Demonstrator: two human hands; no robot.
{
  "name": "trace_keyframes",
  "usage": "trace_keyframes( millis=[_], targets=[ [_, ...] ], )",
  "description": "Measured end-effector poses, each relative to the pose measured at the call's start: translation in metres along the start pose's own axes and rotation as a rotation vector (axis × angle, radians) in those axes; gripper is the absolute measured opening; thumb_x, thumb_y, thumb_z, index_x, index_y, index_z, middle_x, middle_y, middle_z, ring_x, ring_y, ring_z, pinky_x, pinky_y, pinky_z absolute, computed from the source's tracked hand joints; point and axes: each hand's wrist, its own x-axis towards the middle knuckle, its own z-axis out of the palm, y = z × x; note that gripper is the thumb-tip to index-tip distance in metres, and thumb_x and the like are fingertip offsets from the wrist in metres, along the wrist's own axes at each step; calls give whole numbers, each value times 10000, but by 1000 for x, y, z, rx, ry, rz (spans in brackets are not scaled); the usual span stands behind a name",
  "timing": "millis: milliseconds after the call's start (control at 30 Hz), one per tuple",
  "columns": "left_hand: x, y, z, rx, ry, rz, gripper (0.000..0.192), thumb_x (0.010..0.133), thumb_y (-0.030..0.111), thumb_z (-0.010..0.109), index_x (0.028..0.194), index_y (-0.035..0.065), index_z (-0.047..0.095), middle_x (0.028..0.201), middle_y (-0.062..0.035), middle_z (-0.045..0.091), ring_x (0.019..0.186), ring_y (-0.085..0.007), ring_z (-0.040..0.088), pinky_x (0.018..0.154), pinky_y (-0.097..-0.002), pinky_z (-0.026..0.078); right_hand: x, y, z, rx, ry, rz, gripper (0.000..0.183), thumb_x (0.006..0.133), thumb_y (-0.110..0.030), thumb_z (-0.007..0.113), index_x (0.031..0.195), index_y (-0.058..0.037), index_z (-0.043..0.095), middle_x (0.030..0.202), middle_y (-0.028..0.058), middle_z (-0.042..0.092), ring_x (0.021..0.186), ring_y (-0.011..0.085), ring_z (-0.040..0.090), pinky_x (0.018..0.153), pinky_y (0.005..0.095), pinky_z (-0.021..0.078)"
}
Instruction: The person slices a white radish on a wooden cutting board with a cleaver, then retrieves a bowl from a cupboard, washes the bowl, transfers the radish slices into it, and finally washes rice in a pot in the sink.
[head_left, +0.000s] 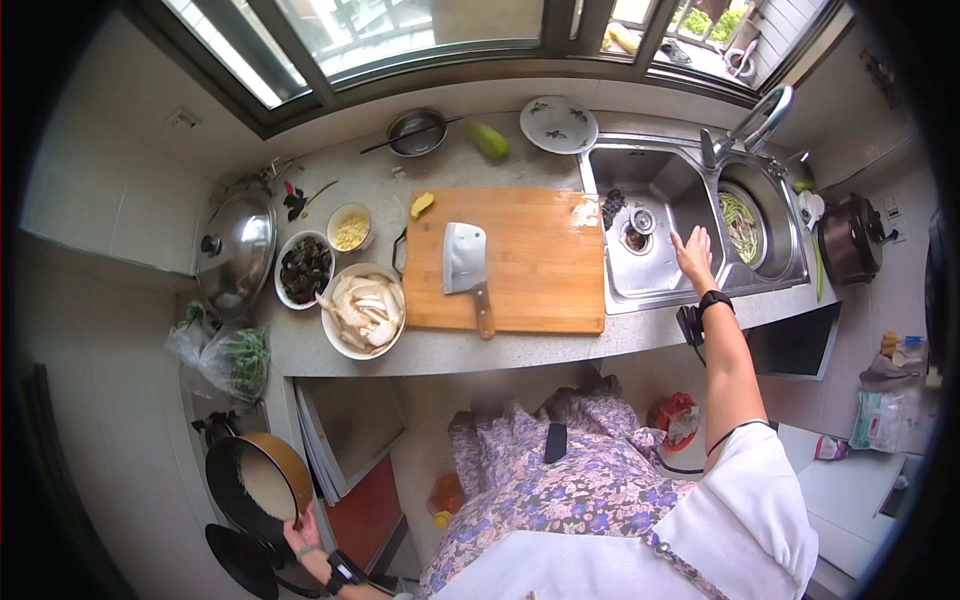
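Observation:
My left hand (302, 531) grips the rim of a dark-lined pot (291, 466), which is tilted and has pale, whitish contents. With fingers spread and nothing held, my right hand (694, 253) is over the left basin of the steel sink (679, 184). A cleaver (465, 259) lies on the wooden cutting board (544, 262), with a piece of ginger (422, 205) near the board's corner. Left of the board stand a bowl of sliced pale mushrooms (367, 311), a bowl of dark wood-ear fungus (305, 270) and a small bowl of chopped yellowish pieces (351, 229).
A metal bowl (417, 132), green gourd (487, 141) and patterned plate (559, 124) stand along the back. Green beans (740, 225) fill a container in the right basin. A large lidded pan (238, 251) and bagged greens (250, 360) are left; a rice cooker (850, 238) is right.

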Motion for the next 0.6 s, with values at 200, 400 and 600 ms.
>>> trace_keyframes(
  millis=[200,400,600],
  targets=[
    [-221,-112,67,302,-126,59,626,774,-14,472,1342,-104,226,1373,-281,295,1252,-452,310,1016,-488,388,145,30,-36,24,109,-274,836,823,-452,574,1385,48,207,1455,216,192,1351,338,185,1101,384,195],
    [-311,-277,165,505,-173,8,424,751,117,488,1158,-2,500,1106,-131,593,936,-258,603,815,-407,520,257,32,-39,497,87,-461,696,794,-134,534,1386,24,203,1382,248,302,1320,342,244,1093,380,202],
    [-354,-401,263,592,-436,-56,469,756,43,412,1206,-82,458,1184,-195,554,1088,-335,550,920,-463,467,188,29,-58,386,454,-856,332,800,-70,486,1118,12,534,1071,179,568,989,400,534,899,434,410]
  ],
)
